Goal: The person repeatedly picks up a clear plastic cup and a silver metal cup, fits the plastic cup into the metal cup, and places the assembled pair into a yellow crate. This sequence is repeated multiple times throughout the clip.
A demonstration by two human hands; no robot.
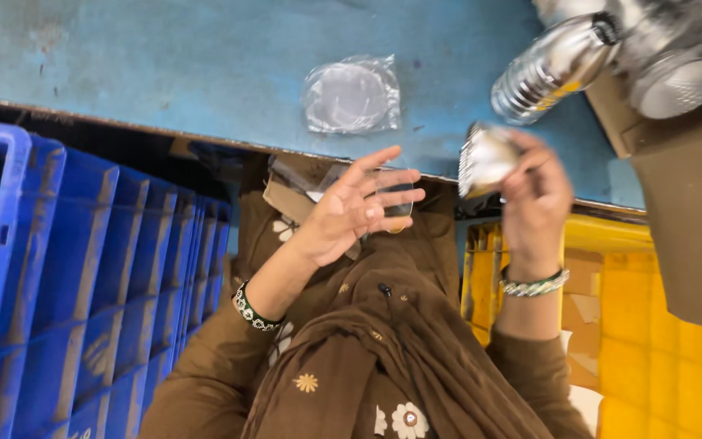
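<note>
Left hand (357, 207): spreading wide, fingers touching a clear disc (393, 195).
Right hand (534, 195): gripping a ribbed silver part (485, 158).

A ribbed silver reflector cup (485, 158) is sitting tilted in the right hand (534, 195), while a clear round lens (392, 195) is resting on the left hand (351, 213).

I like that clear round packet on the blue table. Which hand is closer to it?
Left. The left hand is open just below the clear round packet. The right hand is farther off to the side, holding a shiny ribbed part.
</note>
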